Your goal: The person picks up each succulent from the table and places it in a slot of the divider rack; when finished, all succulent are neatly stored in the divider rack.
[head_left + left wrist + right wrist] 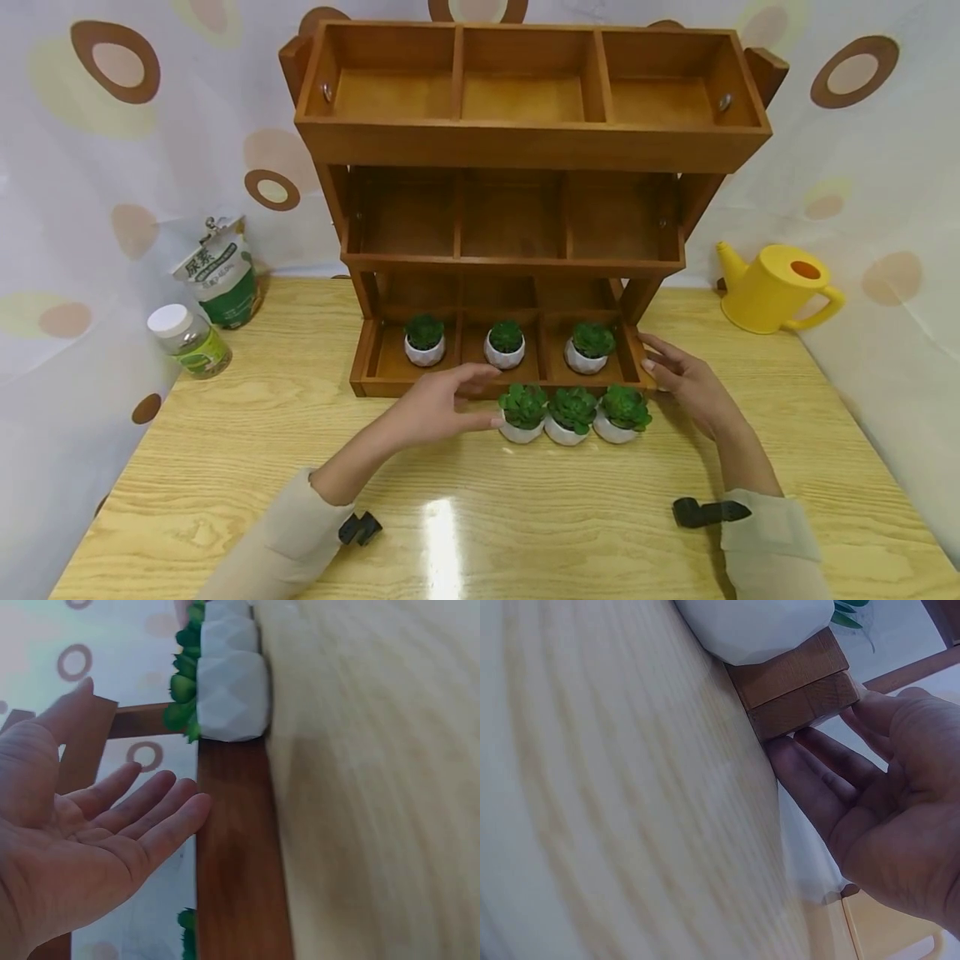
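A brown three-tier wooden shelf (531, 150) stands on the table, its tiers split into compartments. In the bottom tier sit three white faceted pots with green succulents: left (424, 350), middle (504, 358) and right (587, 360). Three more potted succulents (568, 429) stand in a row before the front rail (240, 847). My left hand (442, 407) is spread with nothing in its grasp, thumb tip beside the row's leftmost pot (232, 697), fingers near the rail. At the bottom tier's right end, my right hand (692, 385) touches the end panel (810, 705) with extended fingers and thumb.
A yellow watering can (772, 292) stands at the back right. On the left are a white-lidded jar (191, 343) and a clipped green-and-white pouch (223, 279). A patterned sheet (150, 250) hangs behind and beside the table (285, 417).
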Action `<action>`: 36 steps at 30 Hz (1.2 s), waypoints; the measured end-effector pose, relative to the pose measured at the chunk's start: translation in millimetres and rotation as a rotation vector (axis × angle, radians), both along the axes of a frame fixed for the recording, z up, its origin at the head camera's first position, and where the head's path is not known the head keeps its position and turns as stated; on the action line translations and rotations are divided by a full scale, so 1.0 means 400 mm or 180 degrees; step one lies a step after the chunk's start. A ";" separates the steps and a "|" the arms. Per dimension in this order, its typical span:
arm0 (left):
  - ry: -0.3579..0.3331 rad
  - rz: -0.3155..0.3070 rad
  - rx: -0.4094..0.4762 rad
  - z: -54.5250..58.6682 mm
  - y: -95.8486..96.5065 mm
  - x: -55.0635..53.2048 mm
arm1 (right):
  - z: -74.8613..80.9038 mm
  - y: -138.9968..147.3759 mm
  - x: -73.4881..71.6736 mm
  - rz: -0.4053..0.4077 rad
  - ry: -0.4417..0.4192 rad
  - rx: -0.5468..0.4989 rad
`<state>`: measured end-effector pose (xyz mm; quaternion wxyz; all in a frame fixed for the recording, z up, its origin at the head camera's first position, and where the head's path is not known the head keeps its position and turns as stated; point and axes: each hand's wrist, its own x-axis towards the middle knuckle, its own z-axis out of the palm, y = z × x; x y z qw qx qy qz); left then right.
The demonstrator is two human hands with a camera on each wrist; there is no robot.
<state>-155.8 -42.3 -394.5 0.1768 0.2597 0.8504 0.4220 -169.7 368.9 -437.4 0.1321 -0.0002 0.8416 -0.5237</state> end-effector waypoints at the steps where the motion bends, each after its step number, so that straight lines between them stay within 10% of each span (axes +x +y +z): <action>1: -0.0026 0.0011 -0.0004 -0.006 -0.002 0.001 | -0.001 0.000 0.000 -0.0002 -0.0007 0.0000; 15: -0.0193 -0.0267 -0.0490 -0.070 0.007 0.005 | 0.000 -0.005 0.002 -0.0052 -0.0079 0.0050; 36: -0.0145 -0.0446 -0.0477 -0.077 0.080 -0.023 | -0.007 0.000 0.004 -0.0040 0.0001 0.0072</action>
